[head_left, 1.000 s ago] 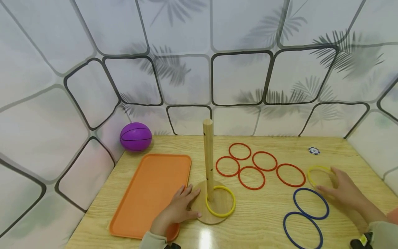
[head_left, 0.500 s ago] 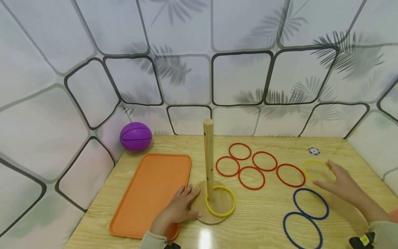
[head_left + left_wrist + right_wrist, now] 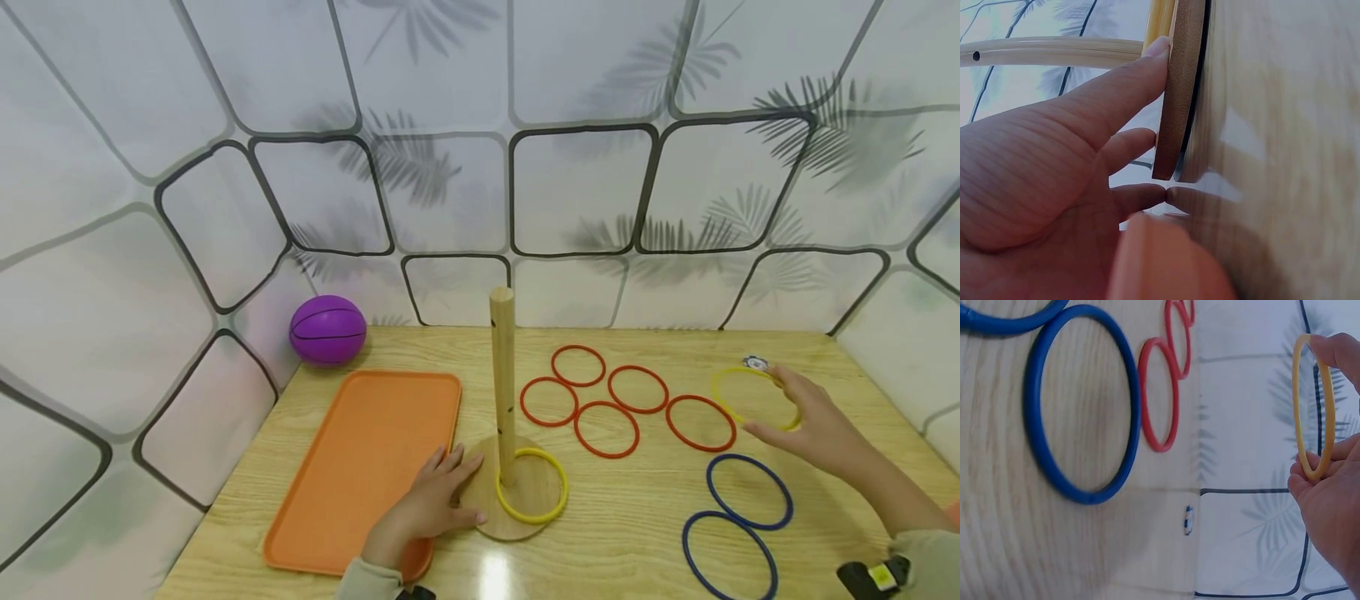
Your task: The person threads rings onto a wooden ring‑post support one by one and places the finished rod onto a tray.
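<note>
My right hand point(image 3: 817, 425) holds a yellow ring point(image 3: 1330, 419) by its rim, between the thumb on one side and fingertips on the other. In the right wrist view the ring shows edge-on, raised off the table. My left hand point(image 3: 427, 508) rests at the left edge of a round wooden base point(image 3: 483, 521), thumb tip at its upper edge and fingers spread along the rim. From that base rises an upright wooden peg point(image 3: 503, 375). A second yellow ring point(image 3: 566, 486) lies on the base around the peg's foot, overhanging the right edge slightly.
Left of the stand lies an orange tray point(image 3: 375, 467), with a purple ball point(image 3: 327, 331) behind it. Several red rings point(image 3: 735, 429) lie flat right of the peg. Two blue rings point(image 3: 791, 504) are nearer the front. A poker chip point(image 3: 756, 363) sits at the back right.
My right hand has moved up and slightly left in the head view with the yellow ring, which now reaches the chip's edge. My left hand and the stand have stayed put.
</note>
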Demonstrator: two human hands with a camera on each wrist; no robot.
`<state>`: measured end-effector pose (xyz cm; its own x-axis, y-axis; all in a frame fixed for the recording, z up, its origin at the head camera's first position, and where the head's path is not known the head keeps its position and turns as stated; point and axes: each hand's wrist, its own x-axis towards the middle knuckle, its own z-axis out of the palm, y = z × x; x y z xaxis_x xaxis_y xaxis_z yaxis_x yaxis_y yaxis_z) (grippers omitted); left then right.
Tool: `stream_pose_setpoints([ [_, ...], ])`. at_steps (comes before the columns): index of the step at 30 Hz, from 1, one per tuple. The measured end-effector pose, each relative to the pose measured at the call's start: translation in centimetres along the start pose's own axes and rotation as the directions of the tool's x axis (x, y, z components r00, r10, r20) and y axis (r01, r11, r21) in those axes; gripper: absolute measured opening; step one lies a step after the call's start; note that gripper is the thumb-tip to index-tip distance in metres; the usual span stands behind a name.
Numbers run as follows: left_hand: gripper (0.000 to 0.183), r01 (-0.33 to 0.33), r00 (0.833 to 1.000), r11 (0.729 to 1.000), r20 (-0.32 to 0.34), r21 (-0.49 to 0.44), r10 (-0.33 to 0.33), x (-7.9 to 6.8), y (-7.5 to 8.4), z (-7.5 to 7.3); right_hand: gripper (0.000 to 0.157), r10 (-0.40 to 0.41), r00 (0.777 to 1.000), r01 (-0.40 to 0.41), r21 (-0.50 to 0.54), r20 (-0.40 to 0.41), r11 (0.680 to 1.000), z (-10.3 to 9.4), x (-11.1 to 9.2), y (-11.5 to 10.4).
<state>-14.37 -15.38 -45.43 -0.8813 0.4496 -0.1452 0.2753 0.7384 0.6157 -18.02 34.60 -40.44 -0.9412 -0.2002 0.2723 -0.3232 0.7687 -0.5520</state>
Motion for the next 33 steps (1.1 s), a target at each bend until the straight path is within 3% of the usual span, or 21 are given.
stream_pose_setpoints([
  [11,0.079,-0.010,1.000,1.000,-0.007,0.003,0.010,0.0,0.0,0.1,0.092,-0.072,0.996,0.069,0.073,0.043,0.995,-0.5,0.6,-3.3],
  [21,0.080,-0.001,1.000,1.000,-0.003,-0.004,0.001,0.1,-0.2,0.2,0.097,-0.136,0.990,0.134,0.064,0.027,0.989,-0.3,0.8,-5.8],
  [25,0.080,0.001,1.000,1.000,0.000,-0.001,-0.001,0.2,-0.3,0.2,0.098,-0.208,0.978,0.208,0.036,-0.007,0.977,-0.3,1.0,-6.7],
  [28,0.080,0.000,1.000,1.000,0.001,0.001,0.000,0.2,-0.2,0.1,0.102,-0.290,0.956,0.290,-0.001,-0.047,0.957,-0.4,1.3,-7.5],
  [33,0.079,-0.004,1.000,1.000,0.001,0.000,0.004,0.1,-0.1,0.0,0.104,-0.338,0.940,0.337,-0.018,-0.055,0.941,-0.8,1.7,-9.0],
])
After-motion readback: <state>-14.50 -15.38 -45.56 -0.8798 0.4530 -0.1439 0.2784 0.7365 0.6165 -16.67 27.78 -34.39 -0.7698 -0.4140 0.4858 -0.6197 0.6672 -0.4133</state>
